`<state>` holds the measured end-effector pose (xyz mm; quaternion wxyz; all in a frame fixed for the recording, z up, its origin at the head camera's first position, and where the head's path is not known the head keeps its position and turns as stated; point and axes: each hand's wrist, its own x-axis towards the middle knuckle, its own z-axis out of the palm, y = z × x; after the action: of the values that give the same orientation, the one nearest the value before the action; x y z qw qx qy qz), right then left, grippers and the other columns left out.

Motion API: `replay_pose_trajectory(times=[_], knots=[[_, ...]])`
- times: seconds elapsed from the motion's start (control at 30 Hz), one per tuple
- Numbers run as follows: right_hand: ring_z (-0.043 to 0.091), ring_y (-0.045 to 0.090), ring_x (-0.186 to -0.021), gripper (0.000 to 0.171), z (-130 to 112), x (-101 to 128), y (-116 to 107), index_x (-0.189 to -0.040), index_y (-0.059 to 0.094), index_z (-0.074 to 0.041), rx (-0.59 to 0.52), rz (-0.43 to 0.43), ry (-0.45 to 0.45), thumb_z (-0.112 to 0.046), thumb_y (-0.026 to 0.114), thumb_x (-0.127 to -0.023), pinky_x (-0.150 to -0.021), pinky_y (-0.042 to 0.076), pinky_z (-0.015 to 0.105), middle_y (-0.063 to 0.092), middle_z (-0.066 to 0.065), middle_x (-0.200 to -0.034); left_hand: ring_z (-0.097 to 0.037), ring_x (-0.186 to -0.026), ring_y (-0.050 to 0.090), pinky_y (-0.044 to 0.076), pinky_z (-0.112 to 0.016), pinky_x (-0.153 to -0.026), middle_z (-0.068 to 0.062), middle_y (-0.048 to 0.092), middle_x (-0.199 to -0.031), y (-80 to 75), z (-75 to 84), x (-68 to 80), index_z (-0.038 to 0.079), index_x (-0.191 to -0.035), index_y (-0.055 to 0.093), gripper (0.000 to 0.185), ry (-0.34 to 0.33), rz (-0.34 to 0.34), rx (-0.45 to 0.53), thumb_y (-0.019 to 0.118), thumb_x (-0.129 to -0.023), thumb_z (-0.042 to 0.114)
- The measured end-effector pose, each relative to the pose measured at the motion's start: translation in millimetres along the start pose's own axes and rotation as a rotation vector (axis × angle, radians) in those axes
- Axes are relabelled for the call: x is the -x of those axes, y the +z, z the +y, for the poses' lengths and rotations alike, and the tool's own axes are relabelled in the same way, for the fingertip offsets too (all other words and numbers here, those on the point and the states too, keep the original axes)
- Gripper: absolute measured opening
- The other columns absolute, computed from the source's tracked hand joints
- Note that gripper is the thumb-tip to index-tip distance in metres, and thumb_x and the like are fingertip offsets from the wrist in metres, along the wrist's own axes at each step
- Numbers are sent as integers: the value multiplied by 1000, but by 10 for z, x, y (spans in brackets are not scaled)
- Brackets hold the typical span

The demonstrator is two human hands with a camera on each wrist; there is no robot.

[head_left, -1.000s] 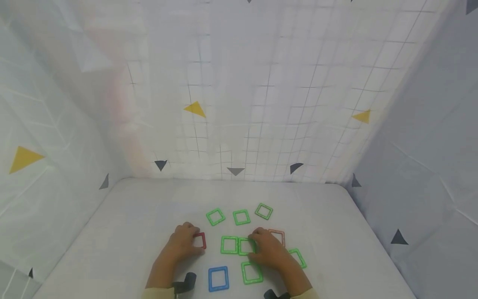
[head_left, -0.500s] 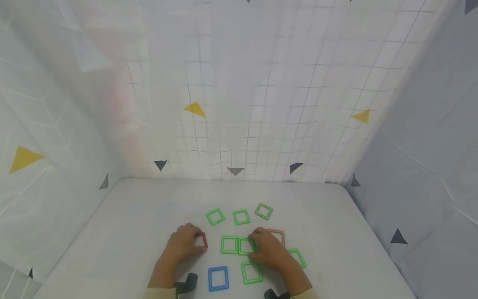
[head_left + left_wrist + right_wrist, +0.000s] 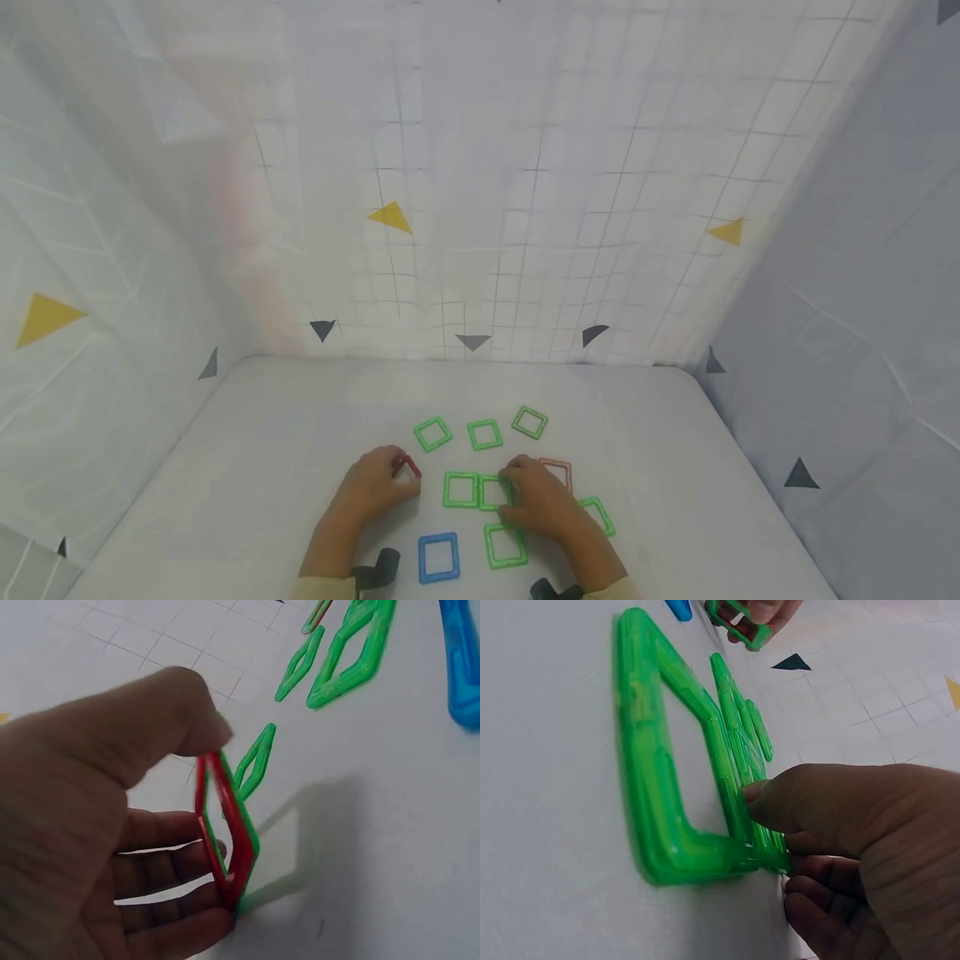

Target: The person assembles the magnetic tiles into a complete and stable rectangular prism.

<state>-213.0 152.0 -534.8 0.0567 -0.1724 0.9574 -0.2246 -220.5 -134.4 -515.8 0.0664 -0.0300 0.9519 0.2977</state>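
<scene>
Thumb and fingertips of my left hand [image 3: 367,487] pinch a red square frame tile [image 3: 238,851] by opposite edges, tilted up off the table. A green edge shows along the far side of that red tile in the left wrist view. Flat on the table, a green square tile [image 3: 491,507] lies between the thumb and fingers of my right hand [image 3: 540,500], which grips its edges. Against its left side sits another green tile [image 3: 448,490]. Just nearer to me lies one more green tile [image 3: 507,565], apart from the joined pair.
A blue square tile [image 3: 439,578] lies in front, between the forearms. Several green tiles, one of them [image 3: 485,447] in the middle, lie farther back. An orange tile [image 3: 557,462] and a green tile [image 3: 603,512] lie beside the right hand, partly hidden. White sheeting surrounds the table [image 3: 675,467].
My left hand has tipped the red tile from nearly flat to steeply tilted, with its fingers shifting slightly to the right. The right hand and the tiles on the table stay put.
</scene>
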Motion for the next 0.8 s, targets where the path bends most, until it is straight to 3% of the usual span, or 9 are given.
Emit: replay_pose_trajectory(times=[0.3, 0.47, 0.63, 0.8], knots=[[19, 60, -110, 52, -9, 5, 1, -124, 68, -13, 1, 8, -12, -34, 82, -79, -101, 52, 44, 61, -3, -116, -18, -89, 57, 57, -44, -87, -1, 61, -98, -27, -18, -2, 7, -124, 63, 58, 74, 1, 42, 78, -71, 26], [20, 59, -111, 52, -2, 7, 10, -124, 68, -13, 0, 5, -11, -34, 82, -79, -102, 52, 44, 61, -2, -117, -25, -104, 63, 54, -50, -97, -4, 66, -110, -31, -16, 13, 6, -126, 62, 59, 123, -8, 80, 79, -71, 22], [20, 59, -113, 52, 11, 3, 6, -125, 68, -14, -4, -1, -4, -36, 82, -80, -104, 51, 44, 61, -2, -119, -32, -121, 59, 47, -56, -106, -5, 67, -121, -25, -13, 19, 8, -132, 59, 65, 99, -35, 129, 82, -73, 23], [22, 59, -114, 56, 21, -12, 7, -127, 66, -13, -28, -13, 19, -36, 83, -78, -104, 51, 45, 60, -1, -120, -33, -125, 56, 44, -57, -108, -7, 66, -125, -12, -10, 21, 8, -135, 56, 68, 111, -65, 153, 81, -73, 21]])
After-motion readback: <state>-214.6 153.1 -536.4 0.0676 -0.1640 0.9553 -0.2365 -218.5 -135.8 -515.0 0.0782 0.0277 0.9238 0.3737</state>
